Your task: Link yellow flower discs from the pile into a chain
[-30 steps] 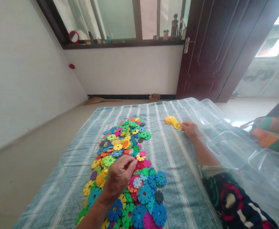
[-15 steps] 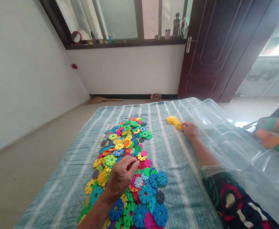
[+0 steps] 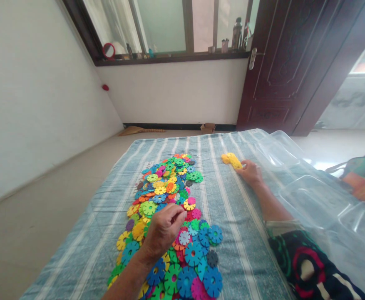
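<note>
A long heap of colourful snowflake-shaped plastic discs (image 3: 170, 208) lies on a blue striped cloth (image 3: 232, 216). My left hand (image 3: 163, 231) rests on the near half of the heap, knuckles up, fingers curled and pinched together at the discs; what they hold is hidden. My right hand (image 3: 251, 173) lies further away on the cloth, fingers curled against the near end of a short row of joined yellow discs (image 3: 231, 160).
Clear plastic trays (image 3: 310, 196) sit along the cloth's right edge. Beyond the cloth are bare floor, a small cardboard box (image 3: 208, 127), a broom (image 3: 138, 131), a dark wooden door (image 3: 282, 62) and a window sill with bottles. Patterned fabric (image 3: 363, 179) shows at far right.
The view has drifted slightly, shifting everything rightward in the picture. Both hands stay in the same places on the discs.
</note>
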`<state>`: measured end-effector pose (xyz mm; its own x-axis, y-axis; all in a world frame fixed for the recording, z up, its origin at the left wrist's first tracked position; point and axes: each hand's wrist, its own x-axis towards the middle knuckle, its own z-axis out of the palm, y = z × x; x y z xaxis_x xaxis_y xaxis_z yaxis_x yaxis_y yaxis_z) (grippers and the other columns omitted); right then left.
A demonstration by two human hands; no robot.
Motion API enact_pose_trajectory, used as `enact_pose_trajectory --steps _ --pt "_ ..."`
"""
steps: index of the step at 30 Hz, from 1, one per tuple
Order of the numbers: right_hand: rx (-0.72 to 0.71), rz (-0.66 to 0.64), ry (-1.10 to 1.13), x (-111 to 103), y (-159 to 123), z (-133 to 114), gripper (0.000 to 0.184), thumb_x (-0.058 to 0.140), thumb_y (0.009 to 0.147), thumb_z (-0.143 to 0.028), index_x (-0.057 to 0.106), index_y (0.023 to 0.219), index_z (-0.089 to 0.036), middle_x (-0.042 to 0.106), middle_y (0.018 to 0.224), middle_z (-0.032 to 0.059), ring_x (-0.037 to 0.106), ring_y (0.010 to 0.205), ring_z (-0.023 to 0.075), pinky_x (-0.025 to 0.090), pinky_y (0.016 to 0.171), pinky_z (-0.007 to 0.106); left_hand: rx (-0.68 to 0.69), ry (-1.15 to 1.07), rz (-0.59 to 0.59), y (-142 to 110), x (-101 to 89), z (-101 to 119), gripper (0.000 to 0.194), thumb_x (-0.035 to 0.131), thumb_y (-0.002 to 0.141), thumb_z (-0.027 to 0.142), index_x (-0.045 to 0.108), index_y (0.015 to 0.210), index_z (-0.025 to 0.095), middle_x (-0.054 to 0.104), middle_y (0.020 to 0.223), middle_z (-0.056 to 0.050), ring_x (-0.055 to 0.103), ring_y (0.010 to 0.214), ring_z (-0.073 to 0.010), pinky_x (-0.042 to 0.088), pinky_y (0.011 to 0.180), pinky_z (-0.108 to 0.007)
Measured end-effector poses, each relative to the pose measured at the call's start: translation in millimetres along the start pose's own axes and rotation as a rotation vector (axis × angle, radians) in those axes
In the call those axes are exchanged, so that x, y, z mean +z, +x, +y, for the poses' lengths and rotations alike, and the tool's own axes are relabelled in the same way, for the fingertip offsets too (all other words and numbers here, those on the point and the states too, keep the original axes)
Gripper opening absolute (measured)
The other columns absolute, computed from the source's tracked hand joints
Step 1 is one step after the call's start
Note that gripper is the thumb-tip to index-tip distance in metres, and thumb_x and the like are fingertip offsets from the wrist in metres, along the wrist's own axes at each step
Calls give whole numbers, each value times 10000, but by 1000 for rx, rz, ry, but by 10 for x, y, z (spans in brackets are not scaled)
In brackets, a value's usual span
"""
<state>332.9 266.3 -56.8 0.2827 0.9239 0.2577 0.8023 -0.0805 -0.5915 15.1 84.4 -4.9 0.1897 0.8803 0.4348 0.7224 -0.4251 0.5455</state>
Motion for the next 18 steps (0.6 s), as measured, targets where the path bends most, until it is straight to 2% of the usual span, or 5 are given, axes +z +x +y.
enact_pose_trajectory --steps 9,18 --pt "-25 9 -26 59 -14 71 415 654 700 -339 678 1087 -192 719 821 59 647 777 237 412 657 298 -30 -11 5 -51 7 17 254 502 882 245 590 653 179 562 635 3 537 612 -103 432 616 -207" --pt "30 46 68 53 0 140 406 654 626 -417 709 955 -187 681 716 35 624 708 230 422 652 322 -41 4 39 -24 -66 -3 239 510 873 216 589 652 175 582 652 -5 533 632 -108 427 629 -220"
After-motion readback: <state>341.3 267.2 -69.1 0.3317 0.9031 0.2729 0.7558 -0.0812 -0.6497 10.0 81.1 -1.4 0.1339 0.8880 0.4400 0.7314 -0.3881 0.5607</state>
